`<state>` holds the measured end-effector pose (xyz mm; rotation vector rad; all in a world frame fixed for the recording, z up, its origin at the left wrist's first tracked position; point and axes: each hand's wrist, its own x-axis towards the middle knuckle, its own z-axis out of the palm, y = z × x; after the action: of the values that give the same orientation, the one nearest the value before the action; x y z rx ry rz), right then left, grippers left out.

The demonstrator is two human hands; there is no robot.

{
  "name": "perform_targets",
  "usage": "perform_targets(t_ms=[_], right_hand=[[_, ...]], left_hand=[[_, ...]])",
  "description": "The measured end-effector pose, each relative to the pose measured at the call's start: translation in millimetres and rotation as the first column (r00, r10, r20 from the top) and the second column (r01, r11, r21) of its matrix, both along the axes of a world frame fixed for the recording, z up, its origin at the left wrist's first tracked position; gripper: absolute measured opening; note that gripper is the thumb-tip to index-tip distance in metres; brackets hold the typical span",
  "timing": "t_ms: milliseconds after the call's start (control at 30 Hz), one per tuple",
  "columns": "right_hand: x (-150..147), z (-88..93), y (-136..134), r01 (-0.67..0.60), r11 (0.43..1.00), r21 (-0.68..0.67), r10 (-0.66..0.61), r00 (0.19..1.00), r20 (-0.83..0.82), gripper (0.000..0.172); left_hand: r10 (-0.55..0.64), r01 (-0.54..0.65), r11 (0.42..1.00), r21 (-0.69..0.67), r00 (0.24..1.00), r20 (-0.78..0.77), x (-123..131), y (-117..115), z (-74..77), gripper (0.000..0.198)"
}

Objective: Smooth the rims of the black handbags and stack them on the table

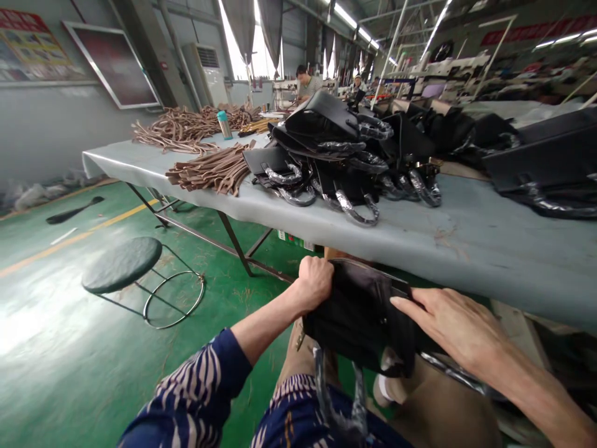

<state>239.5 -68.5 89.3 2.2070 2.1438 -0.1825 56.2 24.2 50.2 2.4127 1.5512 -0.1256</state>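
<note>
A black handbag [359, 317] hangs over my lap, in front of the table edge. Its handles [342, 407] are wrapped in clear plastic and dangle toward me. My left hand [317, 280] is closed in a fist round the bag's upper left corner. On the other side, my right hand [448, 311] grips the upper right edge, its thumb on the near face and its other fingers mostly hidden behind the edge. A second plastic-wrapped handle [457, 373] shows below my right wrist.
Black handbags [321, 124] are piled on the grey-covered table [396, 242], with more bags [550, 162] at the right. Bundles of brown straps [209, 171] and a teal bottle [224, 126] lie or stand to the left. A round stool [124, 264] is on the green floor. A person [308, 84] sits farther back.
</note>
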Motion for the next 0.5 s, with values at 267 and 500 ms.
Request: perform_targets(t_ms=[267, 500], right_hand=[[20, -6.0, -8, 0.054, 0.999, 0.003, -0.054, 0.992, -0.110, 0.041], [44, -31.1, -14, 0.069, 0.996, -0.049, -0.074, 0.989, -0.128, 0.037]], left_hand=[[-0.003, -0.004, 0.989, 0.150, 0.999, 0.048, 12, -7, -7.3, 0.022], [-0.143, 0.081, 0.973, 0.218, 0.947, 0.287, -5, -21, -2.0, 0.030]])
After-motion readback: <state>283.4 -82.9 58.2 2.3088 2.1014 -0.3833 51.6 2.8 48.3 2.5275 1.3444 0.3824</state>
